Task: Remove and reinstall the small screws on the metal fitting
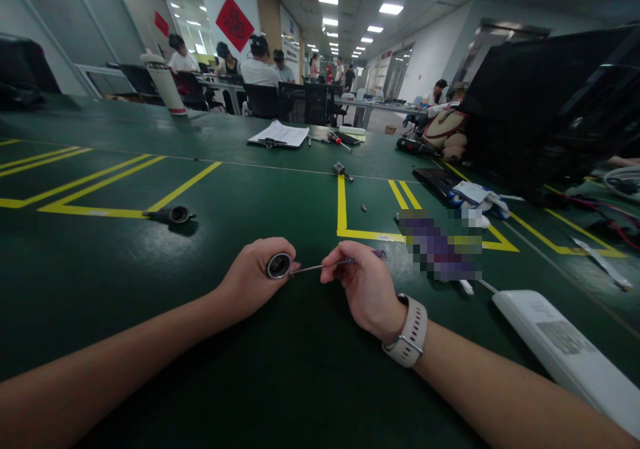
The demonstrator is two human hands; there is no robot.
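Observation:
Above the green table, my left hand (253, 272) is closed around a round, hollow dark part with a shiny metal rim (279, 266), its opening facing me. My right hand (367, 289) pinches a small screwdriver (309, 269); its thin shaft points left. The tip reaches the side of the round part by my left fingers, and whether it sits in a screw cannot be seen. On the table to the left lies a black part with a round opening (179, 215). Beyond my right hand are a small metal piece (340, 168) and a tiny metal bit (364, 207).
A clipboard with papers (280, 133) and a red-handled screwdriver (335, 138) lie farther back. A white power strip (565, 349), a glove (480, 198) and a large black monitor (540, 109) are at right. A white cup (167, 84) stands back left. People sit at far tables.

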